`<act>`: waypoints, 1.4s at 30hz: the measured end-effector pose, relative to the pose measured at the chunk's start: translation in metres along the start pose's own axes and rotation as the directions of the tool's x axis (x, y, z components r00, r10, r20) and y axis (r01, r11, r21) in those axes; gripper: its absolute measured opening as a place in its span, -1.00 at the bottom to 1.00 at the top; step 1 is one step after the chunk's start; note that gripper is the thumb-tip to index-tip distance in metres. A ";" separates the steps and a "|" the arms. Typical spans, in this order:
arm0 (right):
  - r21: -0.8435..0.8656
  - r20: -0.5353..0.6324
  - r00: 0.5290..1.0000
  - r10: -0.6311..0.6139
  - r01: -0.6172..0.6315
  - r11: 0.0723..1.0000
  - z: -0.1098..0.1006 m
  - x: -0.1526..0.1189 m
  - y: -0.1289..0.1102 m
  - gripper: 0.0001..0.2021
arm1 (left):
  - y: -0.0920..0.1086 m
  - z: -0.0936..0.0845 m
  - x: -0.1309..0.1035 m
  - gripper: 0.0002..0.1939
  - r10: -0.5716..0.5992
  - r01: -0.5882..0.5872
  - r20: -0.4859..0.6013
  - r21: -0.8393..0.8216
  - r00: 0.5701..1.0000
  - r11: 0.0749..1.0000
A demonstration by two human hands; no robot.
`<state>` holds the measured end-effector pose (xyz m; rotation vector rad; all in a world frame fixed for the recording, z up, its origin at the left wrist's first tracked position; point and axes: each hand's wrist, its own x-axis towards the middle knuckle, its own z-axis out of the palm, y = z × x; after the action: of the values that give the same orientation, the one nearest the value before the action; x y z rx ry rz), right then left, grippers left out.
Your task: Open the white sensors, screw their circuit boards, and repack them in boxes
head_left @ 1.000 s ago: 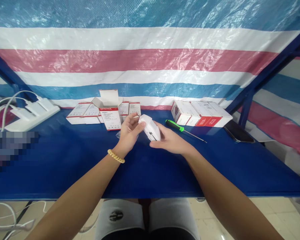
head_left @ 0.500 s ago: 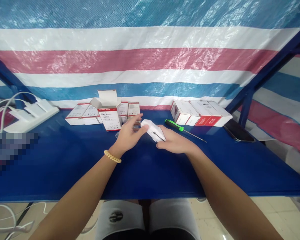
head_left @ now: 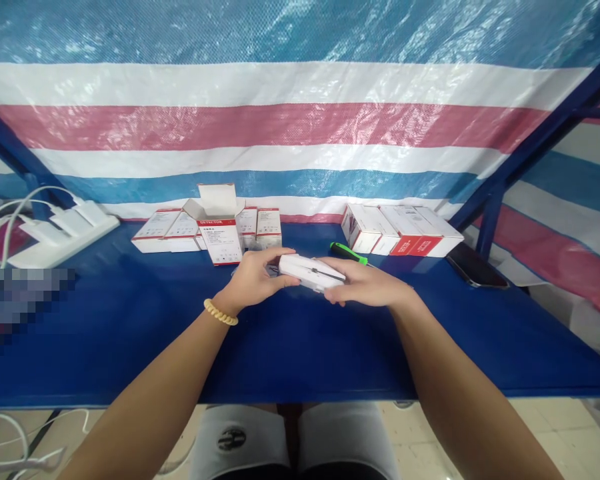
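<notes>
A white plastic device (head_left: 311, 272) with a dark slot along its side is held above the blue table (head_left: 300, 353). My left hand (head_left: 257, 277) grips its left end between thumb and fingers, with a beaded band on the wrist. Around the right end, my right hand (head_left: 363, 283) has its thumb in front and its fingers behind. An open white and red box (head_left: 221, 241) marked DETECTOR stands just behind my left hand. Beyond my right hand lies a green and black screwdriver (head_left: 347, 253), its shaft mostly hidden.
Closed white boxes (head_left: 156, 230) stand at the back left, and more white and red boxes (head_left: 405, 230) at the back right. A black phone (head_left: 477, 265) lies at the right. On the left is a power strip (head_left: 65, 233) with white plugs and cables.
The white device has turned to lie more level, its slotted side facing me. My left hand has closed on its left end. My right hand has moved slightly right and now covers most of the screwdriver's shaft.
</notes>
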<state>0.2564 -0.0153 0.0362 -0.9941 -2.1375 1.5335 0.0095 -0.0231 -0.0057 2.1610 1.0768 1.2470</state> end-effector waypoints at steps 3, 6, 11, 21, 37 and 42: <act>0.041 -0.149 0.981 -0.128 0.136 0.990 0.002 0.003 0.008 -0.33 | -0.004 0.001 0.000 -0.41 -0.094 0.091 -0.036 -0.081 0.995 0.992; 0.026 -0.294 0.921 -0.257 0.276 0.961 0.005 0.010 0.016 -0.40 | -0.008 0.002 0.002 -0.44 -0.191 0.178 -0.059 -0.176 0.980 0.968; -0.117 -0.390 0.874 -0.288 0.263 0.958 0.007 0.017 0.022 -0.67 | -0.006 0.003 0.004 -0.50 -0.297 0.301 0.050 -0.142 0.954 0.943; -0.442 -0.328 0.841 -0.430 0.265 0.857 0.010 0.013 0.018 -0.75 | 0.005 -0.004 0.005 -0.65 -0.185 0.120 0.287 0.228 0.940 0.966; 0.164 -0.380 0.924 -0.028 0.097 0.982 0.031 0.025 0.014 -0.63 | 0.029 0.001 0.004 -0.33 -0.125 0.111 0.188 0.085 0.974 0.990; 0.182 -0.396 0.917 -0.051 0.133 0.974 0.045 0.035 0.020 -0.59 | 0.031 0.009 0.000 -0.40 -0.123 0.049 0.131 0.462 0.984 0.886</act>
<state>0.2107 -0.0187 -0.0030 -1.0111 -1.6887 1.3448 0.0302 -0.0417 0.0112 2.4648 1.4985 0.8198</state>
